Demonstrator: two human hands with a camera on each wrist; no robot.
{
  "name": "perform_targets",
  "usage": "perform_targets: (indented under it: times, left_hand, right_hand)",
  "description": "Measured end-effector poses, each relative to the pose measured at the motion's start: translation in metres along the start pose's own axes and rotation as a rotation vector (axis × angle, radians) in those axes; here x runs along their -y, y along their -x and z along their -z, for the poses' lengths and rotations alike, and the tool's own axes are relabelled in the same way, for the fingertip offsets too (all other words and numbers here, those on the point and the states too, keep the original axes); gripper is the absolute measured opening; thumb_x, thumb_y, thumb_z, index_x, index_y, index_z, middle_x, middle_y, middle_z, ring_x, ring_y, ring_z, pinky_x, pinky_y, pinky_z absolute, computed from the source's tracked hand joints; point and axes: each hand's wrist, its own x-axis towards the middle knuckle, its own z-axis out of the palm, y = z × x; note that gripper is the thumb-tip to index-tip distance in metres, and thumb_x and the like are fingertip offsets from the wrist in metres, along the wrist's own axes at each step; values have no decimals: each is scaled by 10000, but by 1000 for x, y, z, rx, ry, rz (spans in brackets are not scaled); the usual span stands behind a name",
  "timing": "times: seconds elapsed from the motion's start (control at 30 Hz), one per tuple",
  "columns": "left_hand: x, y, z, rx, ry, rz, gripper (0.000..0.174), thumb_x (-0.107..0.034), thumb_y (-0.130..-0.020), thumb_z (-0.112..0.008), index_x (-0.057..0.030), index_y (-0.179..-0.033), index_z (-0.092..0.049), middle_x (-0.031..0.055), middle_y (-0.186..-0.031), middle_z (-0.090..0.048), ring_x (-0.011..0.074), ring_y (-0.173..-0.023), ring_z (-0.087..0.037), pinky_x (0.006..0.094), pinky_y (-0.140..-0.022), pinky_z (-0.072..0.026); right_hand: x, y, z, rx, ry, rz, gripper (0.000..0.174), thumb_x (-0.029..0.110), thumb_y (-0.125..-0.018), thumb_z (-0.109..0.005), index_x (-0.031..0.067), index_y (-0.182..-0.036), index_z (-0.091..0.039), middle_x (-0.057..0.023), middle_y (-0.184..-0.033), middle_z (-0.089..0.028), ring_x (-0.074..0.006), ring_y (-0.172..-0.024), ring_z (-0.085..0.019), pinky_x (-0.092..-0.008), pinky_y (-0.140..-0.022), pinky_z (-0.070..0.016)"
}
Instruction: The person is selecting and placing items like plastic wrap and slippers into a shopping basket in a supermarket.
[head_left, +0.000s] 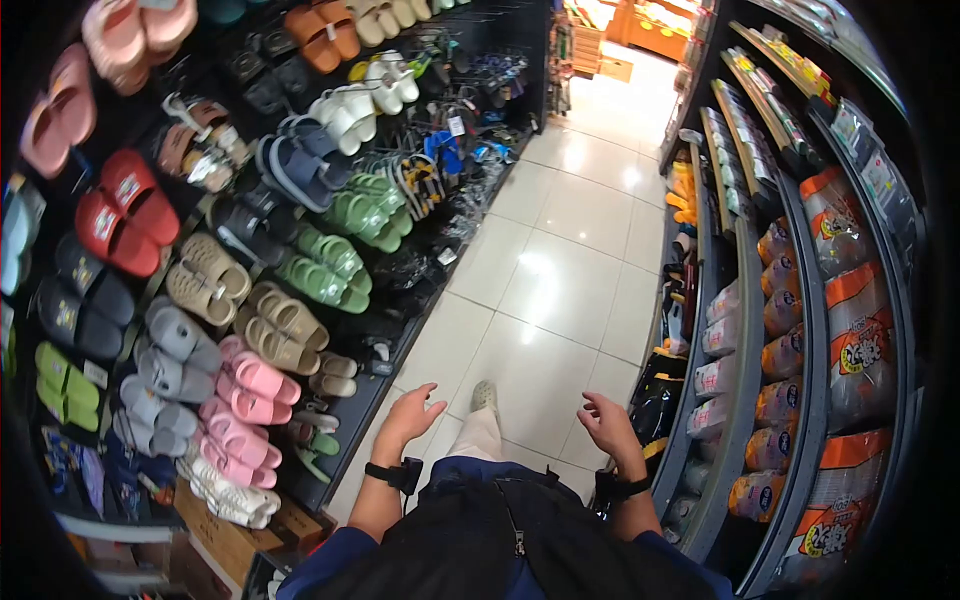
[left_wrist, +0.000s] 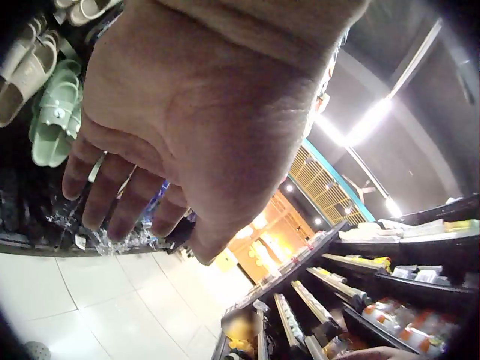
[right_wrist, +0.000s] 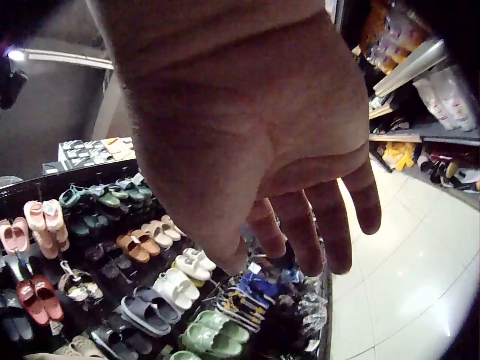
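Note:
Both hands hang in the air over the tiled floor, holding nothing. The left hand, on the rack side of the body, has its fingers relaxed and slightly spread; its palm fills the upper part of the left wrist view. The right hand is nearest the right-hand shelves, touching none of them, with fingers loosely extended; its palm shows in the right wrist view. Each wrist wears a black strap. A light shoe shows below, between the hands.
Left, a dark rack carries rows of slippers, including red ones, green ones and pink ones. Cardboard boxes stand below. Right, shelves hold orange-and-clear packs. A tiled aisle runs between them toward a bright area.

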Motion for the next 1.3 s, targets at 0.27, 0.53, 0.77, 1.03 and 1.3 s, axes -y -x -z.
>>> perform_targets:
  times: [0.27, 0.53, 0.77, 1.03, 1.3]
  left_hand:
    - [-34, -160, 14, 142, -69, -143, 586, -398, -943, -670, -24, -1387, -589, 241, -1319, -655, 413, -1238, -608, 470, -1058, -480]
    - [-88, -284, 75, 71, -54, -228, 573, -389, -942, -669, -10, -1368, -602, 249, -1316, -654, 417, -1229, -612, 475, -1054, -481]
    - [-123, -360, 93, 72, -62, -158, 585, -391, -941, -671, -11, -1379, -595, 253, -1306, -658, 421, -1237, -608, 470, -1054, -482]
    - [-193, -461, 80, 25, -66, -58, 588, -389, -938, -676, -9, -1379, -593, 256, -1313, -653, 421, -1239, -606, 469, -1052, -483]
    - [-289, -563, 77, -100, 33, -69, 564, -377, -940, -675, -18, -1369, -603, 254, -1307, -657, 416, -1207, -627, 457, -1028, -497]
  right_hand:
    - [16, -92, 43, -135, 13, -133, 452, 226, -912, -719, 13, -1303, -638, -221, -1111, -738, -360, -1011, -728, -415, -874, -580]
    - [46, -215, 86, -211, 3, -74, 465, 210, -917, -715, 11, -1327, -624, -232, -1124, -731, -355, -1011, -728, -417, -885, -573]
    - [16, -294, 114, -220, -45, -102, 469, 206, -933, -701, -2, -1344, -611, -224, -1110, -735, -312, -985, -737, -393, -865, -584]
    - [-46, -413, 200, -205, -50, -100, 465, 202, -933, -696, -10, -1338, -614, -228, -1094, -739, -316, -995, -738, -394, -868, -583]
    - [-50, -558, 324, -178, 26, 71, 459, 185, -930, -696, -20, -1333, -614, -248, -1117, -731, -329, -987, -744, -400, -857, -583]
